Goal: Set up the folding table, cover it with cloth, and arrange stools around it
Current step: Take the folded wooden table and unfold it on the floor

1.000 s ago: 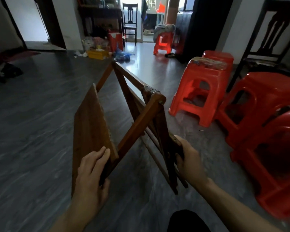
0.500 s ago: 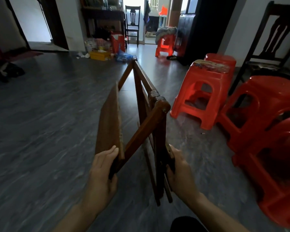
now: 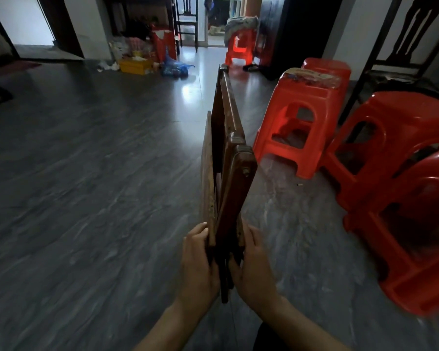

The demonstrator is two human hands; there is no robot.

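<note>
— Change since earlier frame? Folding table now folded flat, seen edge-on at frame centre.

— Hands? Left hand and right hand are curled round its near end, lower centre.

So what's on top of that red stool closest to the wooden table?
The nearest red stool has a flat, worn printed sheet covering its seat; the print is too blurry to read. Another red stool stands right behind it, mostly hidden.
</note>
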